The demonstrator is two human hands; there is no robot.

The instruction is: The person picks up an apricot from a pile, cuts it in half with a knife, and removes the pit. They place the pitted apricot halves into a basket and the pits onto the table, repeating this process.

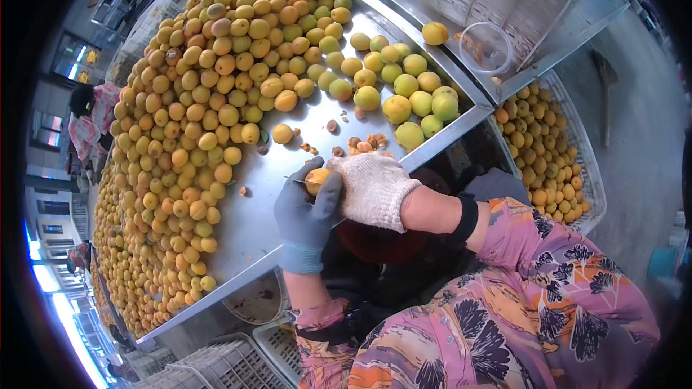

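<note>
My left hand [306, 209], in a grey glove with a blue cuff, is closed around a yellow-orange apricot [316, 180] between thumb and fingers. Against that fruit from the right comes my right hand [373, 186], in a white knitted glove with its fingers curled. What the right fingers hold is hidden; a thin dark line crosses the apricot. Both hands are over the near edge of the metal table [249, 234]. Just beyond them lie brown pits and orange scraps [367, 144]. A single apricot [282, 134] rests a little farther off.
A large heap of apricots [194, 101] covers the table's left and far side. Greener fruit [418, 94] is grouped at the right corner. A crate of apricots [540, 151] stands right; a clear plastic tub [485, 49] sits behind. Another person [94, 119] is at far left.
</note>
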